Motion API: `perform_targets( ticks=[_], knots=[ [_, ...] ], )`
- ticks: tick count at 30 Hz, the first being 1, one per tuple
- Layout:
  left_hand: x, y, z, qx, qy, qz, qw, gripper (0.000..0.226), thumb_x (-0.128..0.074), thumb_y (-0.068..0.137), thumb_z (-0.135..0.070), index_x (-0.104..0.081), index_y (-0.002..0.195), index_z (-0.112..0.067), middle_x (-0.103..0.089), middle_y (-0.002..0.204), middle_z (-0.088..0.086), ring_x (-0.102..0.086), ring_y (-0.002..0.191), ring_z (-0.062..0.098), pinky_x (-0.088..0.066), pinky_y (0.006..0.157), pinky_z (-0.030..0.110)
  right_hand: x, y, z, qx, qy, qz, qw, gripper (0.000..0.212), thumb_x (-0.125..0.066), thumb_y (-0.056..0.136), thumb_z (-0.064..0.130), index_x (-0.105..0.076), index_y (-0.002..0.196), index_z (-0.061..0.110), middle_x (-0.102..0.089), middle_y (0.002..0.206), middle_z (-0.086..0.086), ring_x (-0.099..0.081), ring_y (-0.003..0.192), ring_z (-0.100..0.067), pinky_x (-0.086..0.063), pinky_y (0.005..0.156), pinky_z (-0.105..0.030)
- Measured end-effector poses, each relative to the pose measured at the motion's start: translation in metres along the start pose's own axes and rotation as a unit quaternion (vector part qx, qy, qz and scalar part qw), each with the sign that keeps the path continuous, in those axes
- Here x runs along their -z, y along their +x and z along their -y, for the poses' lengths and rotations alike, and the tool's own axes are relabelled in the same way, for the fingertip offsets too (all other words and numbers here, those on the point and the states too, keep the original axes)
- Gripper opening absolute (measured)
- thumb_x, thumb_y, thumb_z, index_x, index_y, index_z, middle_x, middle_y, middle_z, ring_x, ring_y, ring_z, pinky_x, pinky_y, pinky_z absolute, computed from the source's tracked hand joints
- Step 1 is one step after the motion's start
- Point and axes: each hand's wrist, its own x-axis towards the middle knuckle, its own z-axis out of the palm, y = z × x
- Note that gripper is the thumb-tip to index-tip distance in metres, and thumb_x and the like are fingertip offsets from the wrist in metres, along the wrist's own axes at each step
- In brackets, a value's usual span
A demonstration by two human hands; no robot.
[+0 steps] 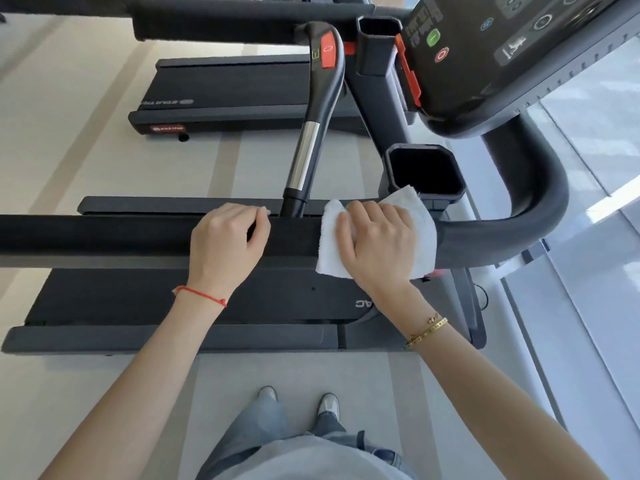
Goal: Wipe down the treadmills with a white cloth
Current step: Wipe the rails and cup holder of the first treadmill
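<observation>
Fingertips of the right hand (377, 242) are hidden, curled over the far side of the white cloth (424, 223), which is draped over the black side handrail (104, 233) of the near treadmill (173, 337) at centre frame. The cloth is clamped against the rail by that hand; its lower corner hangs free at about 5 o'clock from the wrist. The left hand (227, 242) is seen gripping the bare rail just to the 9 o'clock side of the cloth, fingers wrapped over the top, thumb tucked beneath. The rail's left end is cut off by the frame edge.

Part of the belt deck is blocked by both forearms, and only the letters "AC" of the deck logo can be read. A grey and chrome inner handlebar (308, 143) with a red button rises toward 12 o'clock between the hands. The console (502, 53) at 1 o'clock is cropped by the top and right edges; its labels are too small to read.

A second treadmill (225, 95) lies at 11 o'clock on the pale floor.

Two open cup holders are noted: one (424, 171) touching the cloth's upper corner, another (377, 46) at 12 o'clock. Both interiors look dark; contents cannot be made out.
</observation>
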Motion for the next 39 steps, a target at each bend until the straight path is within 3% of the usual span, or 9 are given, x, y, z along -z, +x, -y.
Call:
perform_targets(
  ticks=[8,12,19,21,25,28,34,37,39],
  knots=[
    [0.030,-0.007,0.069,0.063,0.031,-0.020,0.997,0.045,-0.041,0.102,-0.025,-0.071,0.076,-0.005,-0.067,0.067,0.008,-0.063,0.067,0.026,-0.050,0.059,0.041,-0.032,0.003,0.094,0.044,0.017,0.004,0.999,0.034,-0.041,0.097,0.022,-0.049,0.065,0.014,-0.048,0.061,-0.002,-0.042,0.058,-0.022,-0.035,0.061,-0.034],
    [0.046,-0.008,0.108,0.072,0.040,-0.018,0.996,0.048,-0.040,0.102,-0.027,-0.069,0.072,-0.005,-0.063,0.062,0.008,-0.059,0.063,0.026,-0.046,0.055,0.040,-0.040,0.012,0.148,0.049,0.020,0.051,0.997,0.036,-0.041,0.097,0.021,-0.044,0.061,0.016,-0.045,0.056,0.000,-0.039,0.053,-0.021,-0.033,0.055,-0.034],
    [0.074,-0.010,0.168,0.043,0.035,-0.001,0.998,0.047,-0.040,0.101,-0.029,-0.070,0.072,-0.007,-0.062,0.059,0.008,-0.057,0.059,0.026,-0.045,0.050,0.041,-0.058,0.047,0.195,-0.026,0.012,0.299,0.954,0.046,-0.038,0.095,0.027,-0.035,0.051,0.016,-0.033,0.047,0.003,-0.026,0.044,-0.016,-0.013,0.047,-0.030],
    [0.077,-0.010,0.174,0.028,0.034,0.012,0.999,0.048,-0.039,0.101,-0.030,-0.071,0.073,-0.008,-0.063,0.061,0.007,-0.058,0.061,0.026,-0.046,0.051,0.040,-0.055,0.046,0.198,-0.024,-0.001,0.292,0.956,0.045,-0.035,0.097,0.028,-0.035,0.054,0.015,-0.034,0.049,0.002,-0.026,0.045,-0.017,-0.014,0.048,-0.032],
    [0.081,-0.008,0.185,0.018,0.039,0.021,0.999,0.046,-0.043,0.100,-0.029,-0.068,0.067,-0.008,-0.058,0.055,0.006,-0.054,0.056,0.027,-0.042,0.048,0.036,-0.042,0.020,0.196,0.031,0.003,0.170,0.985,0.039,-0.033,0.100,0.028,-0.049,0.068,0.013,-0.044,0.059,0.001,-0.039,0.057,-0.022,-0.029,0.060,-0.034],
    [0.086,-0.008,0.196,0.025,0.030,0.015,0.999,0.046,-0.046,0.099,-0.027,-0.062,0.060,-0.008,-0.049,0.049,0.005,-0.049,0.050,0.026,-0.038,0.046,0.032,-0.042,0.012,0.198,0.033,0.000,0.124,0.992,0.035,-0.036,0.100,0.025,-0.049,0.070,0.013,-0.047,0.063,0.000,-0.039,0.061,-0.023,-0.034,0.063,-0.035],
    [0.087,-0.007,0.201,0.005,0.027,0.009,1.000,0.045,-0.053,0.096,-0.018,-0.050,0.052,-0.011,-0.041,0.044,0.001,-0.039,0.043,0.022,-0.022,0.047,0.025,-0.066,0.031,0.261,0.004,0.014,0.149,0.989,0.034,-0.040,0.092,0.022,-0.038,0.059,0.017,-0.036,0.051,0.002,-0.034,0.048,-0.023,-0.029,0.053,-0.033],
    [0.089,-0.007,0.205,-0.004,0.011,0.015,1.000,0.044,-0.053,0.096,-0.017,-0.053,0.053,-0.011,-0.043,0.045,-0.001,-0.039,0.044,0.020,-0.023,0.047,0.024,-0.068,0.028,0.269,0.029,0.019,0.161,0.986,0.036,-0.042,0.095,0.024,-0.042,0.060,0.016,-0.038,0.051,0.002,-0.033,0.048,-0.022,-0.030,0.053,-0.034],
    [0.091,-0.008,0.210,-0.004,0.007,0.024,1.000,0.042,-0.051,0.098,-0.020,-0.062,0.059,-0.009,-0.049,0.048,0.000,-0.043,0.046,0.019,-0.028,0.045,0.025,-0.065,0.034,0.256,0.031,0.029,0.210,0.977,0.038,-0.041,0.096,0.029,-0.046,0.061,0.014,-0.039,0.051,0.002,-0.036,0.048,-0.025,-0.028,0.052,-0.033]
  ],
)
